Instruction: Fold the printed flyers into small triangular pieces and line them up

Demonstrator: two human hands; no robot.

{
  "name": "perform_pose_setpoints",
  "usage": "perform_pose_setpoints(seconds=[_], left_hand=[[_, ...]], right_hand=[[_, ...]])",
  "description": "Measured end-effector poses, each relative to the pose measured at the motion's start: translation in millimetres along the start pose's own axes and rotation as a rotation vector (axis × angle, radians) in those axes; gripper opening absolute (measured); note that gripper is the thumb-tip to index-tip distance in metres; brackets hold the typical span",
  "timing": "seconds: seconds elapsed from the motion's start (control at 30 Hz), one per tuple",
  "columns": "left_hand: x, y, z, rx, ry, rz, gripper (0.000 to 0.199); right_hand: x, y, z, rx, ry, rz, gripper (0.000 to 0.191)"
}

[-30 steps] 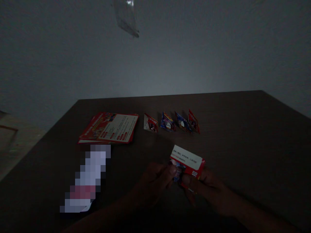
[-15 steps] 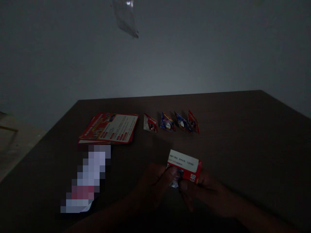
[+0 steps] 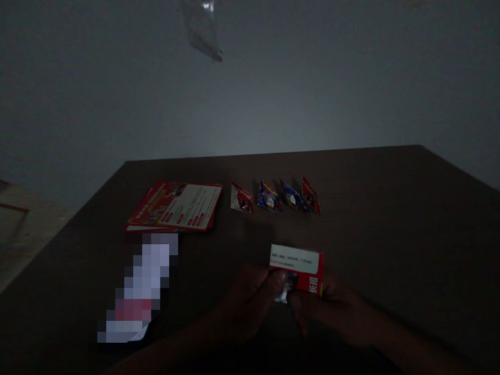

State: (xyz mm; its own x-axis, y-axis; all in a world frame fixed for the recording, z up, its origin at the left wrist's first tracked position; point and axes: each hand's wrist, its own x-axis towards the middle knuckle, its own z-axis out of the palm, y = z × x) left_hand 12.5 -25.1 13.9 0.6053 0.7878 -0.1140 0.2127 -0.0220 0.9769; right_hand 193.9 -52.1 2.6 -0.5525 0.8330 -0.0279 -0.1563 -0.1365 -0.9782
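A red card with a white printed panel [image 3: 296, 259] is held between both hands near the front middle of the table. My left hand [image 3: 253, 294] is closed on its left side, the thumb pressed over the front. On its right side my right hand [image 3: 328, 304] grips it, thumb at the lower edge and fingers partly behind. Something shiny and silvery [image 3: 282, 296] shows between the two thumbs. Beyond the hands stand several small folded packets in a row, among them a red and white one [image 3: 242, 199] and a blue one [image 3: 294, 198].
A stack of red printed cards [image 3: 175, 205] lies on the dark table [image 3: 375, 198] at the left. Nearer stands a pixelated bright object [image 3: 140, 286]. A clear plastic piece [image 3: 201, 31] is on the wall behind.
The red card has turned a little, so its top edge lies more level and more of its lower right print shows. Both hands keep hold of it.
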Motion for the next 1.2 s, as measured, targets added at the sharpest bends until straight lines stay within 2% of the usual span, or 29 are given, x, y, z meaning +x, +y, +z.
perform_pose_setpoints(seconds=[0.1,0.23,0.37,0.53,0.77,0.87,0.97,1.07,1.2], left_hand=[[-1.0,-4.6,1.7,0.002,0.003,-0.013,0.051],[-2.4,-8.5,2.9,-0.045,-0.088,-0.031,0.049],[-1.6,-6.9,2.6,-0.021,-0.042,-0.026,0.047],[-1.1,-7.2,2.9,-0.083,-0.056,0.037,0.048],[-1.7,-6.4,2.8,-0.038,-0.013,0.007,0.051],[-0.6,-4.0,2.3,-0.115,-0.079,0.028,0.049],[-0.7,-4.6,2.6,-0.171,-0.037,0.011,0.052],[-2.0,-7.9,3.4,-0.119,0.046,-0.044,0.057],[-3.7,-10.5,4.3,-0.036,0.018,-0.055,0.058]], right_hand=[[-0.1,2.9,-1.8,-0.049,0.082,-0.033,0.037],[0.4,7.2,-3.7,-0.019,0.153,-0.031,0.038],[1.3,5.6,-2.2,-0.029,0.108,-0.031,0.036],[-0.5,2.9,-1.3,-0.036,0.095,-0.026,0.036],[-0.9,2.2,0.1,0.007,0.082,-0.01,0.027],[-1.8,2.5,0.6,0.02,0.044,-0.009,0.023],[-2.9,4.6,-0.1,0.08,0.031,-0.02,0.019],[-2.6,4.8,-0.5,0.11,0.022,-0.035,0.017],[-2.1,2.6,-0.4,0.083,0.044,-0.021,0.015]])
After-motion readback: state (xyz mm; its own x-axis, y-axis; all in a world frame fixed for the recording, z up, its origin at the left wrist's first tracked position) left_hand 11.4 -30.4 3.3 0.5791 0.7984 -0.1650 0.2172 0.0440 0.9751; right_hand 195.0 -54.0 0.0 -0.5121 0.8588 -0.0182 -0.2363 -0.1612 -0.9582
